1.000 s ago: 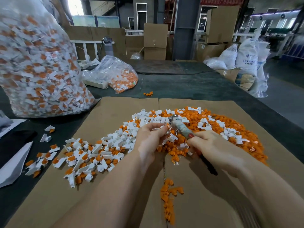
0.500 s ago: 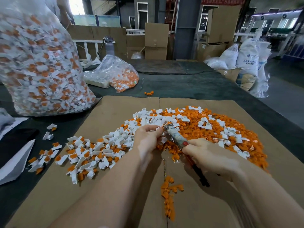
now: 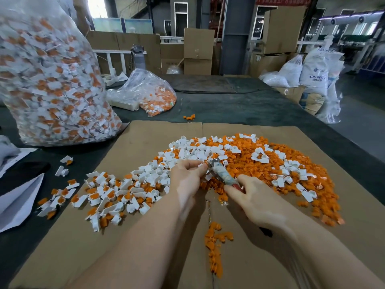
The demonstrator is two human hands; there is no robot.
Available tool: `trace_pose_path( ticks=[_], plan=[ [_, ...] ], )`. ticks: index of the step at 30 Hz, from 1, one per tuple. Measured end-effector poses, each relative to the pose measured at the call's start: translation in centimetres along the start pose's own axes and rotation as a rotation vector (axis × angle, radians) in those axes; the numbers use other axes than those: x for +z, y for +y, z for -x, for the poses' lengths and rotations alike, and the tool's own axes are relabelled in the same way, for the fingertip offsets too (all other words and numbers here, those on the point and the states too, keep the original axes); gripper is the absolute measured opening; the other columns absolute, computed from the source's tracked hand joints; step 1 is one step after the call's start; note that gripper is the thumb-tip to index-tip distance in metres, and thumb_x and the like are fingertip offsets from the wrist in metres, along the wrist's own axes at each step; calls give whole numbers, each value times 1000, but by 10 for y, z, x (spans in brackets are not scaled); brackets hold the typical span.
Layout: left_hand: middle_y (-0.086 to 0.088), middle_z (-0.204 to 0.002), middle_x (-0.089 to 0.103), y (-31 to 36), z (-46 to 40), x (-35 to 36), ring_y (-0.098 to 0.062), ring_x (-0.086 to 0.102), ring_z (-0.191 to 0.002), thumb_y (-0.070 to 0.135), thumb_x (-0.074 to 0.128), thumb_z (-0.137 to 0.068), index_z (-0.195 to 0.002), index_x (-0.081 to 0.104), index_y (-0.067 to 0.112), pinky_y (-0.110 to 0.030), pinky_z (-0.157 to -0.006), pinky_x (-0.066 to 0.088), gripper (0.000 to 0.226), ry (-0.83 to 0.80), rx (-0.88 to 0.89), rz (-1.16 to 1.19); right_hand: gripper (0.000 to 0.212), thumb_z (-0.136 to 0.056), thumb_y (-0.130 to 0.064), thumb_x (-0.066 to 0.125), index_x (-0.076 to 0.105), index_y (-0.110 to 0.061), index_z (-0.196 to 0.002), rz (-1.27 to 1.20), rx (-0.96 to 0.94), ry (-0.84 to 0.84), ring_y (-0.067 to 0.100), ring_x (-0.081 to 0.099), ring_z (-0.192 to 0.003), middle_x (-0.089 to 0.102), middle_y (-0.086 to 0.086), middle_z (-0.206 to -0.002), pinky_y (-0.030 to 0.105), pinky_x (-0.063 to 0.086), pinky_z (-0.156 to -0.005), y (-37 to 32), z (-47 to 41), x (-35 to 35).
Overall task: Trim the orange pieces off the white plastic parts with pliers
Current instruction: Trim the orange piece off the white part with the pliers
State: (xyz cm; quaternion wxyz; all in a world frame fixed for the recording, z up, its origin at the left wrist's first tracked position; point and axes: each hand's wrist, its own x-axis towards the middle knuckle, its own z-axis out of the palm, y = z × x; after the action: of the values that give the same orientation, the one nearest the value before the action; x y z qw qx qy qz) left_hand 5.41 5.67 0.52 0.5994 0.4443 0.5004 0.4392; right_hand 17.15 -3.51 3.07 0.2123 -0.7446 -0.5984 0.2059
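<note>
head | left hand (image 3: 187, 176) pinches white part (image 3: 201, 168) at pliers (image 3: 220, 174) tip | right hand (image 3: 256, 201) grips handles

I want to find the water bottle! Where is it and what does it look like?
Look past the cardboard sheet to the table's far edge, right of the huge clear bag of parts. The grey water bottle stands upright before the white railing, the only tall, dark-capped thing there.
</note>
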Motion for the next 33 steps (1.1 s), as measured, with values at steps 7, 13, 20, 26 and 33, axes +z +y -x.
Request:
trace_pose_path(
  ticks=[7, 13, 20, 26, 33],
  plan=[
    [-20, -98, 67, 0, 13, -7, -35, 65, -95, 10, 64, -87, -97, 66, 11, -52, -85, 53, 10, -5, 66, -44, 31, -84, -56, 52, 52, -28, -96, -18, 13, 247, 4, 50, -76, 53, -11, -88, 20, 41, -60, 24, 1, 10],
    [1, -114, 66, -23, 20, -11, -19, 59, -110, 17, 54, -95, -110, 69, 24, -33, -101, 44, 22, -104, 286, -402, 51, -87, -52, 52, 53, -16, -124, 504, 165, 531, 21, 51, -112, 56, 5, -120, 33, 43, -89, 56, -11, 12],
    [6, -92, 67, -29, 17, -13, -15, 62, -97, 19, 60, -91, -99, 69, 23, -30, -93, 47, 12, -115, 362, -498, 69, -86, -64, 39, 47, -14, -133, 651, 231, 525, 28, 46, -118, 52, 12, -127, 41, 35, -99, 69, -16, 20],
    [15, -102, 63, -32, 13, -14, -1, 55, -97, 23, 59, -92, -104, 71, 22, -6, -81, 36, 17, -124, 414, -570, 35, -79, -27, 72, 67, -4, -105, 532, -176, 723, 35, 59, -96, 63, 17, -100, 51, 43, -89, 51, -12, 26],
    [11, -98, 66, -31, 13, -14, -3, 57, -94, 21, 58, -92, -102, 72, 20, -13, -84, 39, 17, -121, 449, -627, 10, -78, -8, 74, 72, -7, -87, 186, -590, 489, 20, 60, -81, 65, 4, -84, 32, 53, -69, 25, -11, 44]
  ],
)
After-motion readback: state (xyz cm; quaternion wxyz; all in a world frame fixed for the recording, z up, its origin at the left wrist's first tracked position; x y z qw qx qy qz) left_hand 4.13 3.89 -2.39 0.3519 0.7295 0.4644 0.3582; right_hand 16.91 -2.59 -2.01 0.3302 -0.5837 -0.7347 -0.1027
